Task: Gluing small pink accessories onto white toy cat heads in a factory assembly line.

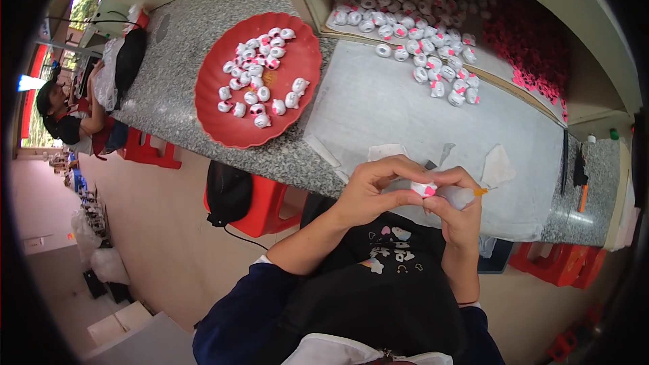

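Note:
Close in front of my chest, my left hand (373,190) pinches a small white figure head (422,190) with a pink bow between thumb and fingers. My right hand (461,220) has its thumb and index fingertip against the same piece. Tucked in that right hand is a soft translucent squeeze bottle (457,197), its thin orange needle tip pointing right. Both hands are over the near edge of a pale work sheet (385,111). Scraps of white paper (498,166) lie on the sheet beside them.
Left of the sheet, a red scalloped plate (215,118) holds several similar heads. White heads (433,61) spill from a piled bin at the back, beside heaped pink pieces (537,71). An orange-handled tool (583,197) lies at right. Another person (64,111) sits far left.

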The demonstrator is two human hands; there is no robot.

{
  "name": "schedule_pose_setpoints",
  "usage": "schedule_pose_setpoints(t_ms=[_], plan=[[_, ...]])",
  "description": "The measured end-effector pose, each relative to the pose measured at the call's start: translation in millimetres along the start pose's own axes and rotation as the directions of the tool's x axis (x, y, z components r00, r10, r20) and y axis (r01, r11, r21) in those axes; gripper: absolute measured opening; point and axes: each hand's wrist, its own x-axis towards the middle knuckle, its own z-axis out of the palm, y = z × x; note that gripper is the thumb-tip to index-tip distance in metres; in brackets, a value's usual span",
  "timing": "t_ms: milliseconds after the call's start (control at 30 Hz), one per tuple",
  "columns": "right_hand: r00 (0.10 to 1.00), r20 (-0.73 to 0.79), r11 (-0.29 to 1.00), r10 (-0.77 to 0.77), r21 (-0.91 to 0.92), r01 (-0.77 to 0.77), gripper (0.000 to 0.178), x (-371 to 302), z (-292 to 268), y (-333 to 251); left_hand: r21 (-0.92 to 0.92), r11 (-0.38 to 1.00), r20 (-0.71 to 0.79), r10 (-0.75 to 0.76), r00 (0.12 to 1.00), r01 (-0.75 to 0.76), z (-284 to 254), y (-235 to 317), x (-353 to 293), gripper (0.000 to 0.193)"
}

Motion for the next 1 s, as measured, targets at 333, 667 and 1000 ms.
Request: schedule_pose_setpoints(t_ms=[333,667,1000], plan=[[0.992,-0.043,0.975,-0.123,-0.192,0.112,0.062,13.8,-3.4,-0.1,0.904,0.427,-0.232,0.488,0.841,0.002,-69.8,61.3,31.6,0.024],[0.980,-0.070,0.976,-0.186,-0.128,0.176,0.052,-6.7,-38.1,0.6,0.830,0.131,0.502,0.247,0.829,-0.542,-14.7,-4.4,113.5,0.027],[0.954,-0.184,0.954,-0.238,-0.228,0.195,0.027,-18.6,-31.4,-21.2,0.882,0.384,0.232,0.150,0.961,-0.273,-4.5,-18.6,105.6,0.020]])
